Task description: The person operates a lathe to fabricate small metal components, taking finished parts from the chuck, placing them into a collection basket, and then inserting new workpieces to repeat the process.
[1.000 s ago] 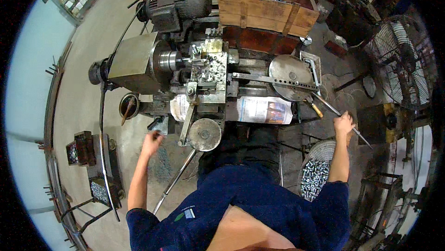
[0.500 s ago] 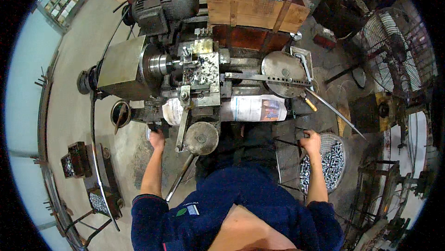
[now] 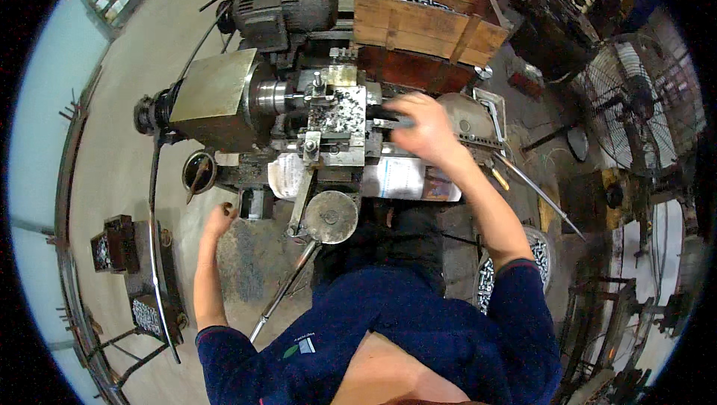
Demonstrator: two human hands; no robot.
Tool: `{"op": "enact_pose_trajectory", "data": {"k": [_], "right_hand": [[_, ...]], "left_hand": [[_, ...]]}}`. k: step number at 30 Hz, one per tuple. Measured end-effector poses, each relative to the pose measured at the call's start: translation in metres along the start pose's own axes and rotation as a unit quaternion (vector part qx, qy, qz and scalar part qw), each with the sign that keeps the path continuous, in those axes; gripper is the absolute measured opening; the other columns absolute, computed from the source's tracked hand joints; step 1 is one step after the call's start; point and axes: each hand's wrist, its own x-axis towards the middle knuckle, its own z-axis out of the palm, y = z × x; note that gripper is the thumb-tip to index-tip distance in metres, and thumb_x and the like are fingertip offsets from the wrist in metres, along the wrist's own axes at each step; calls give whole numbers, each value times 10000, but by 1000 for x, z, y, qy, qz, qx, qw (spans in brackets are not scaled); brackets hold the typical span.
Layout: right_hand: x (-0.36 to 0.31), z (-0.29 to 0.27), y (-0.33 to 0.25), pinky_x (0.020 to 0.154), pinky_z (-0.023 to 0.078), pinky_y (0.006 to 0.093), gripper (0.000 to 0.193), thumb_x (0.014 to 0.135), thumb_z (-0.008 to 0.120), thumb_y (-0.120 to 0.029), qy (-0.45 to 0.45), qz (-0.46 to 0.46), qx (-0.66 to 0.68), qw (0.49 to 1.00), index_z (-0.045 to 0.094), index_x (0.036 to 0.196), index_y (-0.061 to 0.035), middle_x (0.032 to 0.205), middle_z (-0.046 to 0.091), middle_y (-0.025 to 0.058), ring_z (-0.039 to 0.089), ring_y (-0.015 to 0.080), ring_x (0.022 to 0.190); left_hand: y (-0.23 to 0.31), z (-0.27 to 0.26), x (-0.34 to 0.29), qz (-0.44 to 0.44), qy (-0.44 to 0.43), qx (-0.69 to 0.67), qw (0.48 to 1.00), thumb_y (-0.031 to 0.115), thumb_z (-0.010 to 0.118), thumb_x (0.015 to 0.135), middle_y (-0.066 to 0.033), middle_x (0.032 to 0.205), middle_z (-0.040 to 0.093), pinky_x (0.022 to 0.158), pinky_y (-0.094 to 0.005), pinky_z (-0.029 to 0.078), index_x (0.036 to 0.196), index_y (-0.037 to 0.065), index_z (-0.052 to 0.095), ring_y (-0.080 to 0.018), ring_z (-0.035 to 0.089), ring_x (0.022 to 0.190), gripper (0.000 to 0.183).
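Observation:
My left hand is closed beside a small grey metal box left of the machine. Something small and dark shows at its fingertips, too small to name. My right hand reaches over the lathe, right of its chip-covered slide. Its fingers curl round a dark shape that blur keeps me from naming. Behind that hand, a round metal plate and a perforated flat bar are partly covered. Left of the slide sits the chuck, joined to the metal headstock.
A wooden crate with metal parts stands behind the lathe, beside a motor. A basin of small metal parts lies by my right arm. In front is a lever with a round disc. A fan stands right.
My right hand has moved up and left from the basin to beside the lathe slide. My left hand has drawn slightly left, away from the grey box. The view has shifted a little.

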Motion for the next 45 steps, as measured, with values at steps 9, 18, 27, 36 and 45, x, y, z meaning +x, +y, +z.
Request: {"op": "enact_pose_trajectory", "data": {"k": [9,18,27,36,45], "right_hand": [[129,120,-44,1012,273,460,240,565,621,-250,-254,-126,-257,924,682,766,-133,802,641,84,571,254,882],[141,131,-51,1020,276,420,226,626,641,-271,-322,-114,-244,908,684,805,-139,892,659,70,590,248,934],[127,78,-44,1001,308,424,218,497,611,-229,-154,-116,-228,954,656,613,-50,677,610,134,586,286,821],[115,-73,27,948,356,411,539,593,639,-273,60,54,-236,969,594,1104,-105,1227,470,169,454,357,1089],[-213,-153,79,779,465,380,256,603,616,-177,90,411,-147,895,664,808,-31,980,624,148,590,313,883]], "left_hand": [[-48,-198,-122,-30,382,36,923,307,480,885,-197,1004,614,767,-376,461,1058,12,590,-337,594,921,359],[23,-82,-167,-173,410,81,892,556,496,808,-196,729,599,642,-453,445,799,-12,581,-398,580,730,574],[34,-112,-168,-71,202,-124,969,177,633,769,-111,505,526,394,-320,435,689,-24,493,-182,545,394,258],[18,-113,-115,-28,165,-303,938,120,588,825,-91,605,553,451,-311,463,894,-71,534,-164,553,487,211],[5,-109,-123,-92,136,-356,920,270,608,837,-87,768,551,566,-281,436,924,-53,577,-148,502,644,336]]}}
